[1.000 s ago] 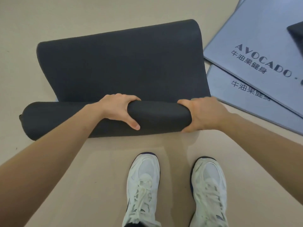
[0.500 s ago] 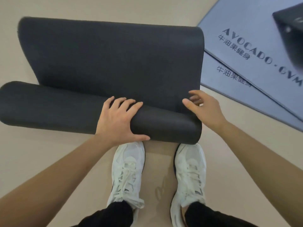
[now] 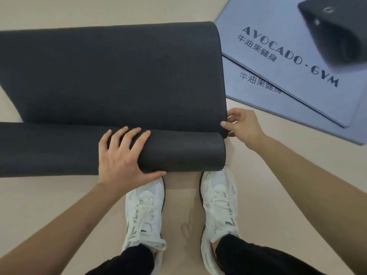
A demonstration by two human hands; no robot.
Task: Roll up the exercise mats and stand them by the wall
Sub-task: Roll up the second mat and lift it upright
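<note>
Dark mat (image 3: 119, 76), partly rolled, lies on the beige floor (image 3: 49, 205) in the head view, straight ahead of the person. Its flat part spreads away from the person and runs off the left edge of the picture. The rolled part (image 3: 49, 149) lies across the near side as a thick tube; its right end is in sight and its left end is cut off by the frame

The left hand (image 3: 121, 155) rests on top of the roll near its right end. Its fingers (image 3: 127, 135) are spread wide and fairly straight over the curve, and the thumb stretches along the roll's near lower side. The right hand (image 3: 245, 126) is at the dark mat's right edge, just beyond the roll's end. Its thumb tip is on the upper face and its curled fingers are at the edge, pinching it

Two white shoes, left shoe (image 3: 145, 211) and right shoe (image 3: 220, 201), stand just on the near side of the roll, with their toes reaching its lower edge. Black trouser legs (image 3: 248, 253) cover the ankles

To the right, apart from the dark mat, two blue-grey mats lie flat. The upper mat (image 3: 278, 62) overlaps the lower mat (image 3: 258, 100), and both carry printed lettering. A dark, blurred object (image 3: 337, 32) sits on the upper mat at the top right corner; I cannot tell what it is
</note>
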